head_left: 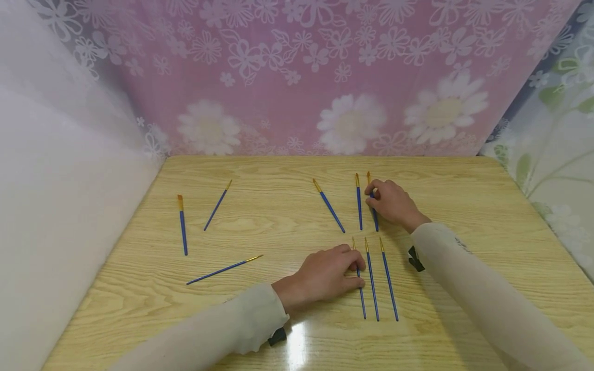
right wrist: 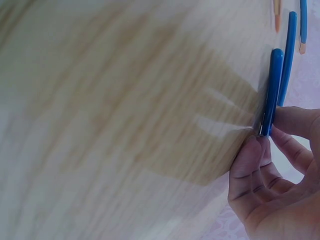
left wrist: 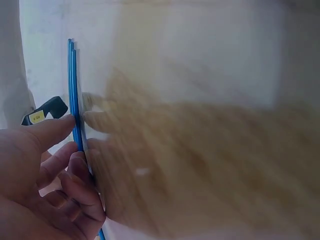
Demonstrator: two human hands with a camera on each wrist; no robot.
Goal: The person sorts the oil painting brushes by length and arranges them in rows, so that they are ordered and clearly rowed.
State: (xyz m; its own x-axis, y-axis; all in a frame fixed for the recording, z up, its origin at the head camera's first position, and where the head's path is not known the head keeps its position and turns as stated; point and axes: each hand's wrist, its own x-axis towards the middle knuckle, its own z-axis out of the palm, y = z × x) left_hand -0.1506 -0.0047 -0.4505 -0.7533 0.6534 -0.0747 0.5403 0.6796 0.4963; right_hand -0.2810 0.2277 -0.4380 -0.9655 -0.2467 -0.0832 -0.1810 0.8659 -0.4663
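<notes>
My left hand (head_left: 325,273) pinches a thin blue-handled paintbrush (head_left: 363,304), its pointed yellow tip facing the back. Two more thin paintbrushes, the middle one (head_left: 372,278) and the right one (head_left: 390,288), lie roughly parallel just right of it. Farther back, my right hand (head_left: 393,203) pinches a thicker paintbrush (head_left: 377,224) between thumb and fingertips; the right wrist view shows its blue handle (right wrist: 273,85) there. Another thick paintbrush (head_left: 359,206) lies close on its left, and a slanted paintbrush (head_left: 330,206) lies left of that.
On the left of the wooden table (head_left: 139,309) lie a flat-tipped paintbrush (head_left: 183,226), a slim slanted paintbrush (head_left: 217,207) and a nearly crosswise paintbrush (head_left: 227,269). A pink floral cloth (head_left: 278,103) hangs behind the table's far edge. A white wall (head_left: 69,154) stands at left.
</notes>
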